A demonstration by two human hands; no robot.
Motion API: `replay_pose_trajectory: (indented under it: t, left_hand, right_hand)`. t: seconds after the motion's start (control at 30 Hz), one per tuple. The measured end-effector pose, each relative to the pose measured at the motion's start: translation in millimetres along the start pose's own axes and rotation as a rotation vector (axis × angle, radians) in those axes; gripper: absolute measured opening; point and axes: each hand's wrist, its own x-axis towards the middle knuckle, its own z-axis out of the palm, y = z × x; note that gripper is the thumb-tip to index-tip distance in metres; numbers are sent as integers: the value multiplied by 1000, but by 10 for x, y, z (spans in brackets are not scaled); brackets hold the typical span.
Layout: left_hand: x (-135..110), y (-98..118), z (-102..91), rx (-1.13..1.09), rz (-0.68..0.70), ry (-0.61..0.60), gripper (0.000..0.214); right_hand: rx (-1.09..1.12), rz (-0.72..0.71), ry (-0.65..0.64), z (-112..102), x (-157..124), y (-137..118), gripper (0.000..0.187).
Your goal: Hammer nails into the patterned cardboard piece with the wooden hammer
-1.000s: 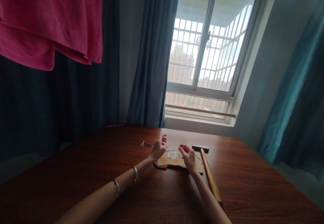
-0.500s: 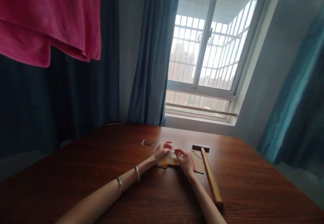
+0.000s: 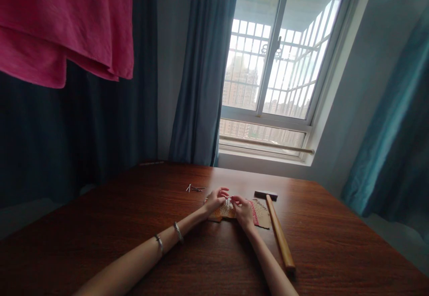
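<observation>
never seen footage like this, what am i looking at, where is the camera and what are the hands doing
No machine here: the picture comes from a camera worn on a person's head, looking forward and down, so the two arms reaching in from below are that person's own. The left hand, with two silver bracelets on its arm, and the right hand meet fingertip to fingertip over a small tan dotted board with a pink edge on the dark brown wooden table. Something thin stands between them, too small to tell what, or whether it is gripped. Right of the board lies a hammer with a long wooden handle and dark head. Beyond the left hand lie a few thin metal nails.
</observation>
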Motion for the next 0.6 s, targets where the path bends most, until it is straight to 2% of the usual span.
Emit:
replay_pose_trajectory:
  t: [0.33,0.6]
  left_hand:
    - [-68,153,36,68,31,-2,34]
    - [-93,158,80,212,89,-23,35]
  right_hand:
    - [-37,-11,-26,16,-3,18,23]
    - [-233,-28,-22,16,-22,36,19]
